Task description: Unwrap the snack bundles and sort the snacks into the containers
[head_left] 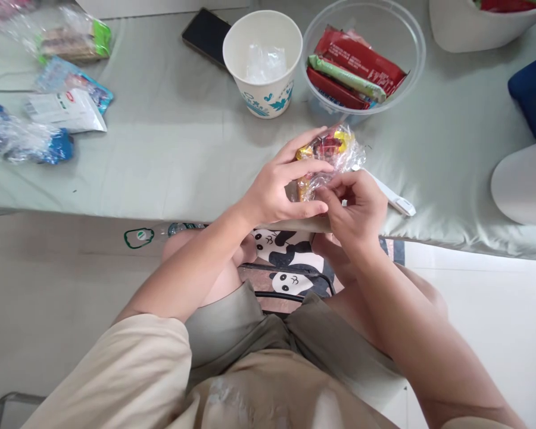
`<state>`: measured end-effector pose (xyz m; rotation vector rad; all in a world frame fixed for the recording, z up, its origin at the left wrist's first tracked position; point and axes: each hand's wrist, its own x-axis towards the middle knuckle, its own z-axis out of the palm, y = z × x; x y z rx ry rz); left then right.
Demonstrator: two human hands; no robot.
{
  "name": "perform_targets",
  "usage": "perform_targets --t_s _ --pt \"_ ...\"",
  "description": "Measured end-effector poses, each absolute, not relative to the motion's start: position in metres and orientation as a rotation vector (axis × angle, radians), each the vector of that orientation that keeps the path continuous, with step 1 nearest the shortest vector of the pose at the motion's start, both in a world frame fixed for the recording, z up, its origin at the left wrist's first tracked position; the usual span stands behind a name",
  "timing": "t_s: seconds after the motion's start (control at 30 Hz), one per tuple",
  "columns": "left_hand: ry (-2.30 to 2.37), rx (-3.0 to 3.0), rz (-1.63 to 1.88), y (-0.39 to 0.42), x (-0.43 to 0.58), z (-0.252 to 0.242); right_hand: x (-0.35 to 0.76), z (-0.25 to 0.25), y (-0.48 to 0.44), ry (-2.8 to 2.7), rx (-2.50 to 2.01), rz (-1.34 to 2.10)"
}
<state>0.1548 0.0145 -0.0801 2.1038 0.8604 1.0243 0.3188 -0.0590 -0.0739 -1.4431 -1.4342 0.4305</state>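
Note:
A small bundle in clear plastic wrap (330, 152), with red and yellow packaging showing through, is at the table's front edge. My left hand (279, 179) grips it from the left, thumb below and fingers over the top. At its lower right side my right hand (357, 199) pinches the plastic between thumb and fingers. The fingertips partly cover the bundle, so its exact contents are unclear. Just right of my right hand lies a slim white plastic tool (399, 201), partly hidden by that hand.
Behind the hands stand a paper cup (265, 95) with clear plastic inside and a clear round tub (422, 53) of red and green snack packets. A black phone (205, 36) lies behind the cup. Wrapped bundles (22, 137) are at left, white containers (522, 185) at right.

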Motion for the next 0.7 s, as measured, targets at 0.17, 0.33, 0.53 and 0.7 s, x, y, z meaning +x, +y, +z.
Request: perform_targets --t_s 0.17,0.33,0.53,0.7 --pt "0.943 1.987 1.098 0.017 0.155 -0.089 0.328 -0.07 -0.058 -1.364 -1.445 0.544" --pt "1.098 1.853 1.208 0.024 0.152 -0.099 0.362 -0.079 -0.048 -1.495 -1.775 0.049" --pt "1.19 1.782 1.279 0.031 0.145 -0.104 0.395 -0.098 -0.047 -1.565 -2.041 0.02" --pt "1.199 1.696 1.275 0.032 0.146 -0.108 0.384 -0.083 -0.053 -1.551 -1.794 0.097"
